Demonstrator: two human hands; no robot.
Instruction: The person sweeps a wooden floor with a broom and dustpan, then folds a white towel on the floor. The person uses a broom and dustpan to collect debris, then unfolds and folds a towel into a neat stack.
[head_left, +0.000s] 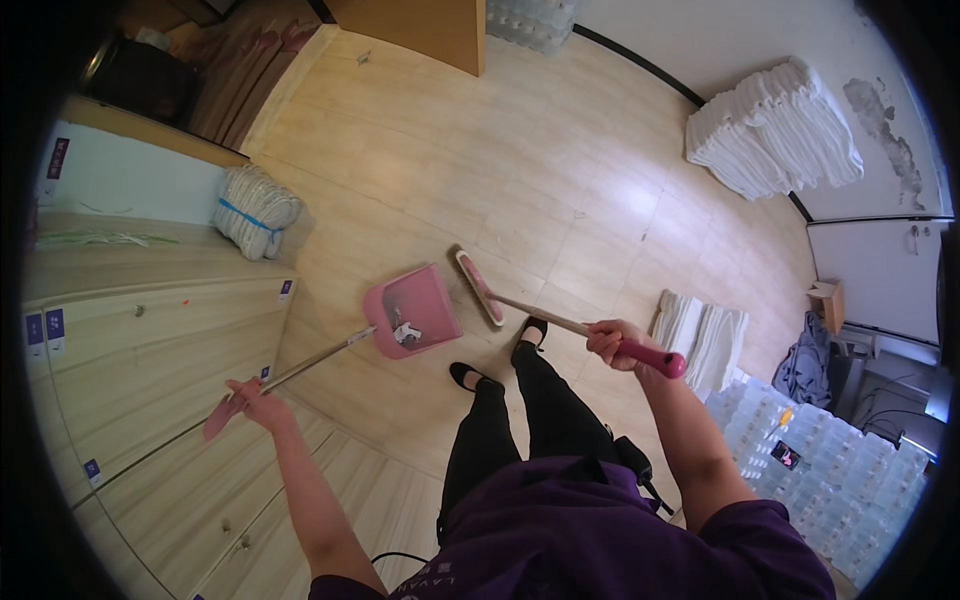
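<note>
My left hand (255, 403) grips the long handle of a pink dustpan (442, 300) near its pink end grip. The pan rests on the floor with its mouth towards the broom, and scraps of white and grey litter (406, 332) lie inside. In my right hand (619, 345) is the handle of a broom (480, 289), just below its dark pink end grip. The broom's pink and white head is at floor level, a short gap to the right of the pan's mouth and ahead of my shoes.
Wooden cabinets (172, 352) stand along the left, with a strapped white bundle (255, 214) on top. Folded white towels (776, 131) are stacked by the far right wall, more towels (701, 337) nearer. Plastic-wrapped bottle packs (817, 450) stand close on my right. A door (420, 30) is ahead.
</note>
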